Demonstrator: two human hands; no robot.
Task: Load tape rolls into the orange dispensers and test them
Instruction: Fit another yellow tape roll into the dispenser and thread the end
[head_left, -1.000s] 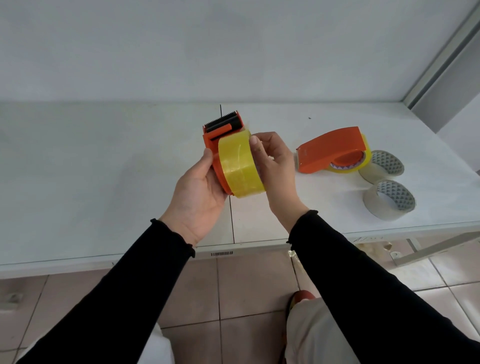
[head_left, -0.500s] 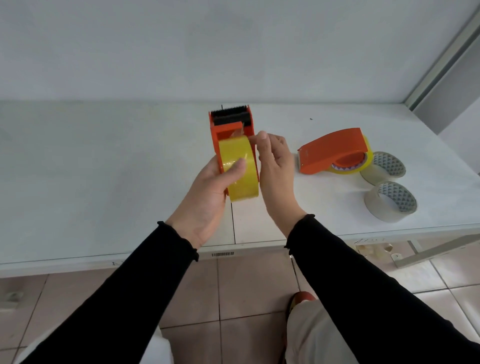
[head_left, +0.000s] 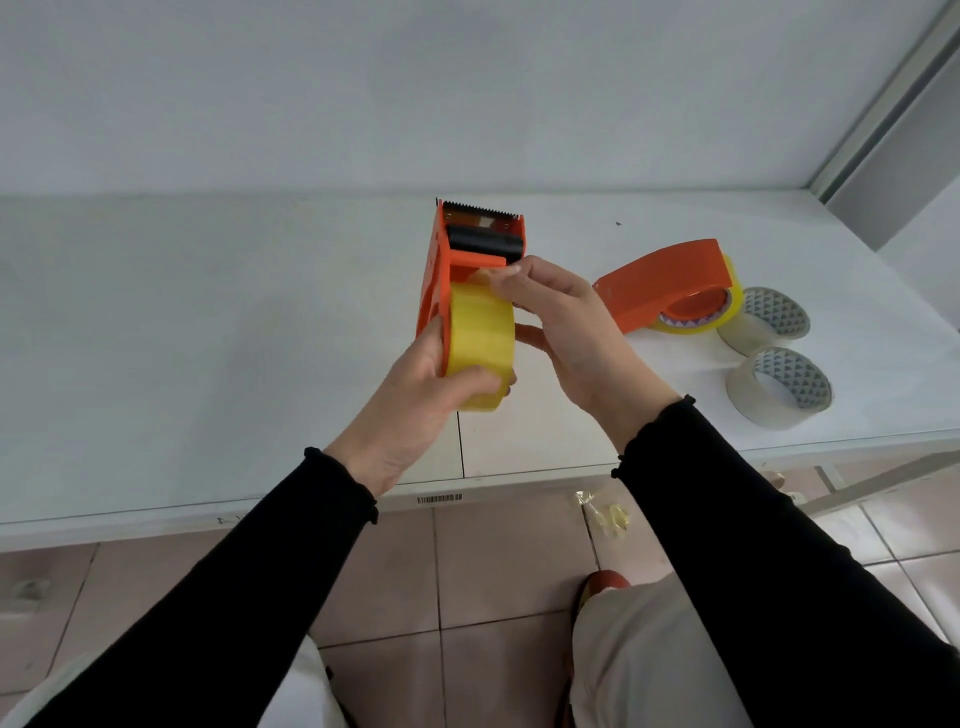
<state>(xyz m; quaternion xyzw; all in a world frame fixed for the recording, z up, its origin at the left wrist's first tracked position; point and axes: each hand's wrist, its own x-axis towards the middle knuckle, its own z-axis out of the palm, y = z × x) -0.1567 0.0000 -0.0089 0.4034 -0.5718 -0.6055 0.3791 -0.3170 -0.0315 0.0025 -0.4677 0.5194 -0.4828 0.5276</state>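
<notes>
An orange tape dispenser (head_left: 441, 265) is held above the white table, its serrated blade pointing away from me. A yellow tape roll (head_left: 480, 338) sits in it. My left hand (head_left: 421, 395) grips the roll and dispenser from below and the left. My right hand (head_left: 566, 332) pinches the tape's end at the top of the roll, just under the dispenser's orange flap. A second orange dispenser (head_left: 670, 283), loaded with a yellowish roll, lies on the table to the right.
Two clear tape rolls (head_left: 774, 317) (head_left: 779, 387) with patterned cores lie right of the second dispenser, near the white table's (head_left: 208, 338) right end. Crumpled tape scraps (head_left: 605, 512) lie on the tiled floor below the table's front edge. A wall stands behind.
The dispenser has turned so its blade points straight away and has tilted more upright. My right hand's fingers have moved up to the top of the roll, pinching the tape end.
</notes>
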